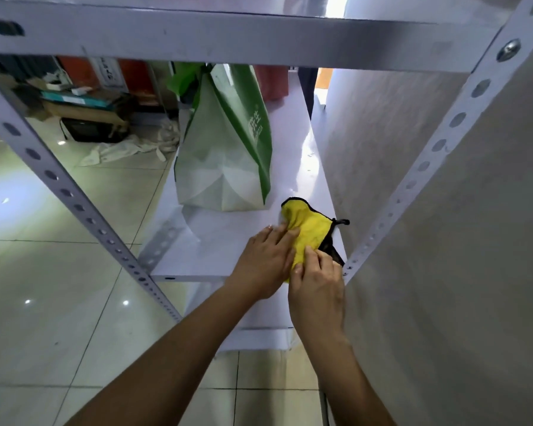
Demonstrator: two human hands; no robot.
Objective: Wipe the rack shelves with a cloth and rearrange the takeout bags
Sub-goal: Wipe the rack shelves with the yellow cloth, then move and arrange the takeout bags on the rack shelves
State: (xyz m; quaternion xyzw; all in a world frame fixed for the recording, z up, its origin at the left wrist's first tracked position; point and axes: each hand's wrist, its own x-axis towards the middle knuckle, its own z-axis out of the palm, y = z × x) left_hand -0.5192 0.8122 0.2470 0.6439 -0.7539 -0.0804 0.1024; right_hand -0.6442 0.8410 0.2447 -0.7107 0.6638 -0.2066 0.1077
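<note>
A yellow cloth (309, 226) with a black edge lies on the white rack shelf (216, 241) near its front right corner. My left hand (263, 264) presses flat on the cloth's left side, fingers spread. My right hand (316, 285) pinches the cloth's near edge between thumb and fingers. A green and white takeout bag (225, 142) stands upright on the same shelf, just behind and left of the cloth, apart from both hands.
Perforated grey uprights (74, 198) (413, 179) frame the shelf left and right, and an upper shelf beam (228, 38) runs overhead. A beige wall (443, 272) stands close on the right. Boxes (86, 109) and crumpled white cloth (126, 147) lie on the tiled floor at back left.
</note>
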